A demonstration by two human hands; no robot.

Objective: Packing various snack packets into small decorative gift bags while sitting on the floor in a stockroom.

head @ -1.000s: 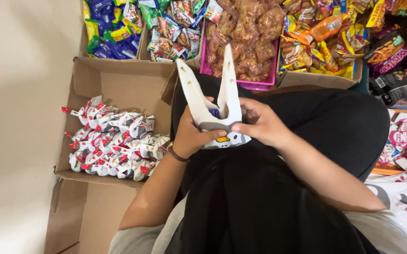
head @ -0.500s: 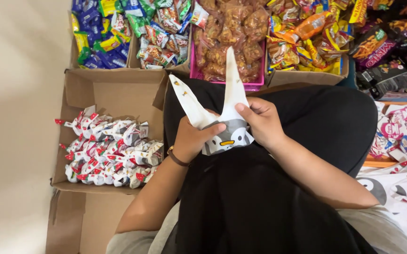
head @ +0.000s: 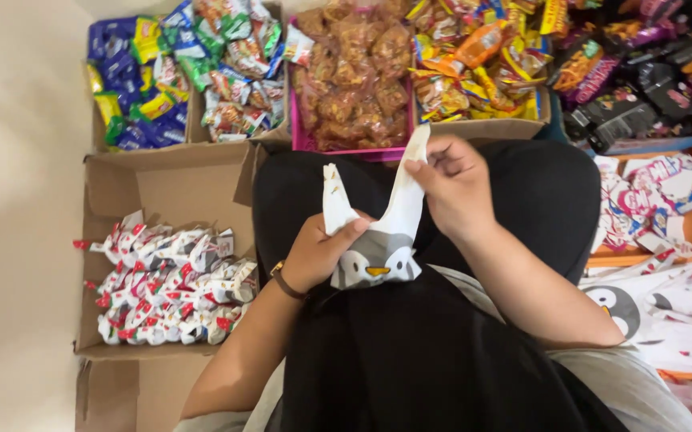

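- Gripping a white penguin-print bag (head: 376, 260) over a black-clad lap, the left hand (head: 318, 254) clamps its fingers around the bag's body.
- Pinching one long handle strip, the right hand (head: 454, 184) has its fingers closed on the strip's upper end.
- Beside the left arm, a cardboard box (head: 166, 180) holds tied white-and-red bags (head: 166, 288).
- Beyond the knees, boxes of bright snack packets (head: 346, 72) line the floor.

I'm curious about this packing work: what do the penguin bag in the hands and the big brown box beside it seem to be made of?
The penguin bag looks like thin matte paper or plastic film; its long ears bend softly under the right hand. The brown box looks like plain corrugated cardboard, with creased flaps.
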